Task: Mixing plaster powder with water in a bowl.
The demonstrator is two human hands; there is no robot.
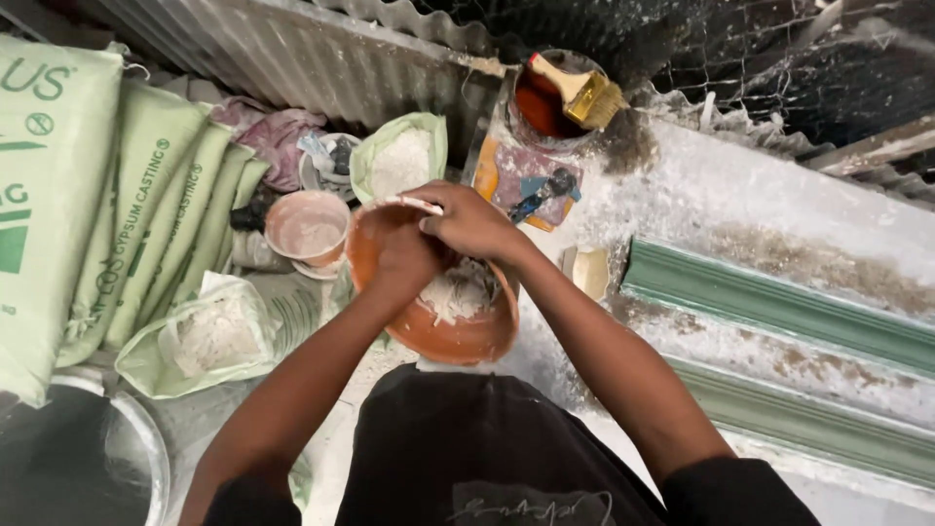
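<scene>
Orange bowl point(458, 336) of wet white plaster, likely heavy, slick and rigid: left hand point(404, 255) grip clamped on its ten-o'clock rim, right hand point(474, 224) grip closed around a plaster-coated stick point(411, 204)

The space around the orange bowl point(458, 331) is narrow. On the left, the pink bowl point(308, 227) and the open green sack point(200, 336) stand near it, and the stacked green bags point(146, 214) close that side. Behind, the sack of white powder point(399, 161) and the can with the brush point(545, 102) block the way. To the right, the dusty table point(740, 209) before the green moulding point(779, 302) has free room.
</scene>
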